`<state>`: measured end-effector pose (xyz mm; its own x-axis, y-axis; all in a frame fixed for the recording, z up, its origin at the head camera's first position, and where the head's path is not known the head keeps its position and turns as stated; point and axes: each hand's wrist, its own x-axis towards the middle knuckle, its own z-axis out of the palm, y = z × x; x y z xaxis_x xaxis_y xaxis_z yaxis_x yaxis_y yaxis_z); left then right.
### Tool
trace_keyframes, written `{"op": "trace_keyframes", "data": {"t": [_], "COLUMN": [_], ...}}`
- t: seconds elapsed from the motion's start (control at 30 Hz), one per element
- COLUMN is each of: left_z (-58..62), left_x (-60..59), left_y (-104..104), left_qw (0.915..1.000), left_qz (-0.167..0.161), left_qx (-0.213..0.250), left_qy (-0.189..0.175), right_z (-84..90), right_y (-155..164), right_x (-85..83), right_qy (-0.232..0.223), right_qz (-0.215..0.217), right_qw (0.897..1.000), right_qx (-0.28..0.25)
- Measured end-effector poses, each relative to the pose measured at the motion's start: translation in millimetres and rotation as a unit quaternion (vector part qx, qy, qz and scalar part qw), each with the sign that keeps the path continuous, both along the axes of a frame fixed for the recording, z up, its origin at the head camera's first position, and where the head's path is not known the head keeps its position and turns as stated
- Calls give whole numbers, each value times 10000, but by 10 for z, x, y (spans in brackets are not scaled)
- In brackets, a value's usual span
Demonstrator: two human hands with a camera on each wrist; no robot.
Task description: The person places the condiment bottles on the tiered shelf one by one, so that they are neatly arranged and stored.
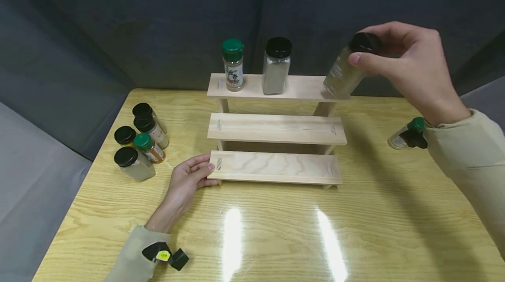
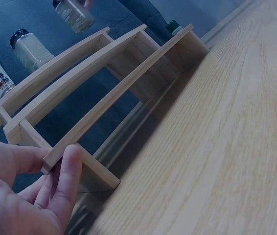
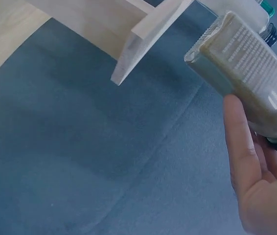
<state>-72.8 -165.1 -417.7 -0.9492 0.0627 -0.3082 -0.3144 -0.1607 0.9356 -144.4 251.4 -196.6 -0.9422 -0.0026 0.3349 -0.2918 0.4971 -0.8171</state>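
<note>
My right hand (image 1: 414, 60) grips a clear spice jar (image 1: 344, 73) by its black cap, tilted over the right end of the top shelf. In the right wrist view the jar (image 3: 256, 73) shows white print and brownish powder inside. My left hand (image 1: 191, 174) pinches the left end of the bottom board of a three-tier wooden rack (image 1: 276, 168), thumb on top and fingers beneath. On the top tier stand a green-capped spice bottle (image 1: 234, 69) at the left and a black-capped jar (image 1: 276, 69) near the middle. The two lower tiers are bare.
Left of the rack, several spice jars (image 1: 136, 165) with black caps and one green-capped bottle (image 1: 149, 148) cluster on the wooden table (image 1: 276, 229). Another green-capped bottle (image 1: 398, 139) is at the right, partly behind the right wrist's camera. A dark curtain (image 1: 177, 23) hangs behind.
</note>
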Motion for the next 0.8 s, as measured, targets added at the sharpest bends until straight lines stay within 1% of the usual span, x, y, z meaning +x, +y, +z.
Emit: {"op": "trace_keyframes", "data": {"t": [0.23,0.4,0.57,0.8], "left_z": [-1,0,4,15], "left_x": [16,23,32,37], "left_y": [-6,2,9,4], "left_qw": [10000,10000,10000,10000], "left_qz": [-2,1,-20,-55], "left_qx": [8,23,20,-9], "left_qy": [13,1,7,31], "right_z": [11,-16,-49,-78], "right_y": [-155,-234,-262,-271], "right_x": [-177,-255,-281,-275], "right_qy": [-89,-171,-235,-311], "right_qz": [158,168,211,143], "right_qw": [9998,9995,9989,9981], "right_qx": [80,223,345,504]}}
